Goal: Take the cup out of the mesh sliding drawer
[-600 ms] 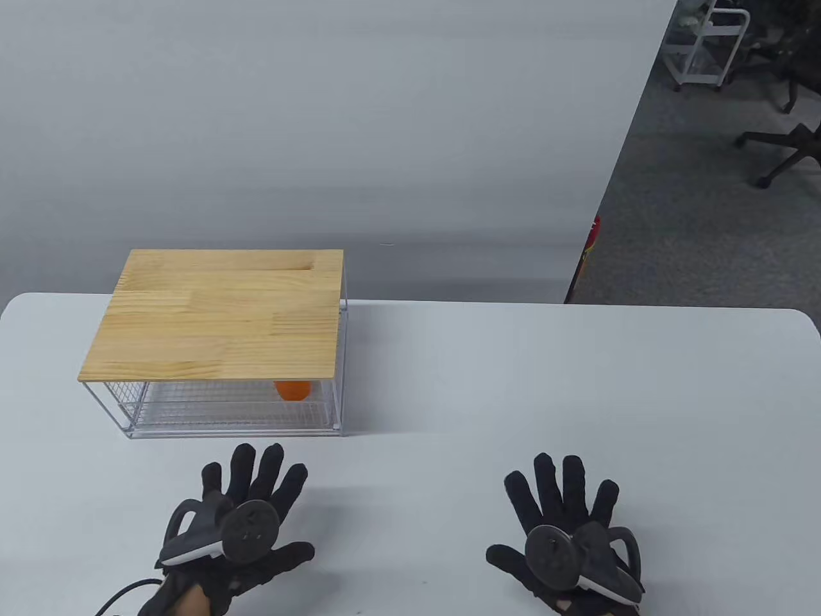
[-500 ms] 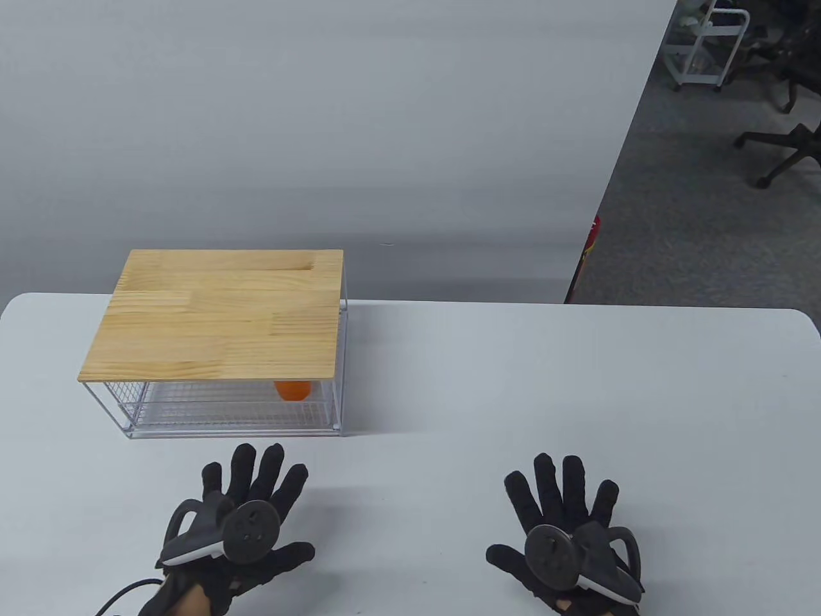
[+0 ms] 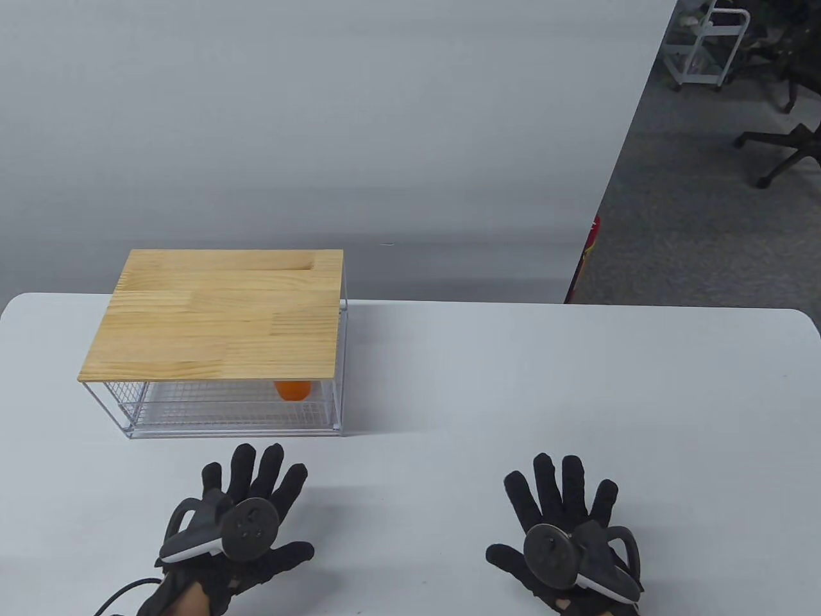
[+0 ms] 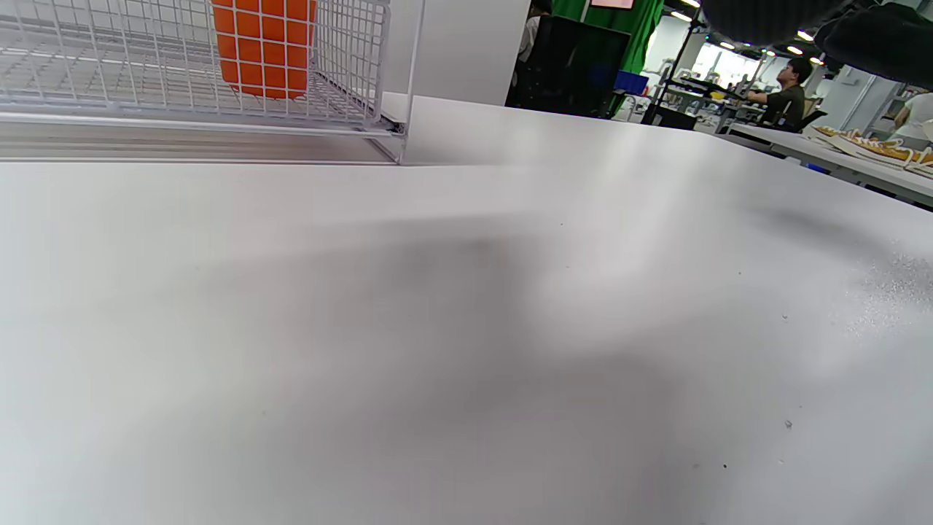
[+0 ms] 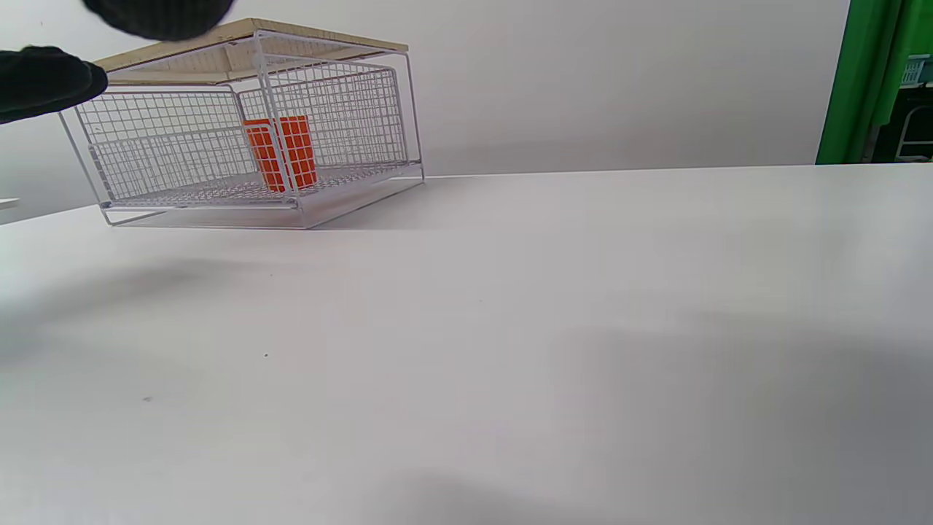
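An orange cup stands inside the white mesh sliding drawer, which is pushed in under a wooden top at the table's left. The cup also shows in the left wrist view and the right wrist view, behind the mesh. My left hand lies flat on the table just in front of the drawer, fingers spread, holding nothing. My right hand lies flat farther right, fingers spread, holding nothing.
The white table stretches to the right of the drawer unit. A grey wall stands behind it. Office chairs and a white cart are on the floor far right, off the table.
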{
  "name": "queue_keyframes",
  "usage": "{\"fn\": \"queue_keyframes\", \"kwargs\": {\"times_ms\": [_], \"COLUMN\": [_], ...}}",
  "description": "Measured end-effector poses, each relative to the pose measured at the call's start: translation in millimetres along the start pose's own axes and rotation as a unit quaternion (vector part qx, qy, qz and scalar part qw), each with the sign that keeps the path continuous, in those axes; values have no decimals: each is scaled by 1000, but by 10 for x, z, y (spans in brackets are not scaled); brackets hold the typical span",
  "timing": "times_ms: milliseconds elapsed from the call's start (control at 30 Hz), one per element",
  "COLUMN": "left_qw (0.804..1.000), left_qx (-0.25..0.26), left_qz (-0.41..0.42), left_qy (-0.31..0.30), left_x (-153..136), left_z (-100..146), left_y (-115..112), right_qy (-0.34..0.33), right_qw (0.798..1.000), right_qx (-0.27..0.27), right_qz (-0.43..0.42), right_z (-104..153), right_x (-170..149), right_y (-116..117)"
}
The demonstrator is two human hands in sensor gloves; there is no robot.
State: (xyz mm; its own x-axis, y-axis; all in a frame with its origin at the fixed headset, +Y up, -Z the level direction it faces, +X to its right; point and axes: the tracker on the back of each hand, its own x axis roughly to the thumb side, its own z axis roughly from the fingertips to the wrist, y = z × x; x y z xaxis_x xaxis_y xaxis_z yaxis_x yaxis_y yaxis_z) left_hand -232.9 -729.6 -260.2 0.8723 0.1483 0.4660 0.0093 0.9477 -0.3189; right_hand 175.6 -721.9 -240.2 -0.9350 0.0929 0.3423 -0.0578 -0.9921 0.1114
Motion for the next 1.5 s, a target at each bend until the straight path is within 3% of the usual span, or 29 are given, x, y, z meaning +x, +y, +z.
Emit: {"fn": "queue_keyframes", "kwargs": {"times_ms": [733,933,1000,1100,1500], "left_qw": [1000,997,996,994,992], "left_qx": [13,76,86,106,54], "left_qz": [-5,3,22,-13,-34], "left_qy": [-6,-31,-21,9,111], "left_x": [-94,-305,-391,-543,-1126], "left_z": [-59,-105,-130,-181,-556], "left_y": [-50,-51,-71,-65,233], "right_qy": [1,-2,-1,0,9], "right_qw": [1000,1000,1000,1000,1000], "right_qx": [4,1,-1,-8,-16], "right_qz": [-2,1,0,-4,-12], "right_z": [-8,2,10,31,59], "right_x": [-3,16,23,28,-9], "right_y": [10,8,1,-23,-57]}}
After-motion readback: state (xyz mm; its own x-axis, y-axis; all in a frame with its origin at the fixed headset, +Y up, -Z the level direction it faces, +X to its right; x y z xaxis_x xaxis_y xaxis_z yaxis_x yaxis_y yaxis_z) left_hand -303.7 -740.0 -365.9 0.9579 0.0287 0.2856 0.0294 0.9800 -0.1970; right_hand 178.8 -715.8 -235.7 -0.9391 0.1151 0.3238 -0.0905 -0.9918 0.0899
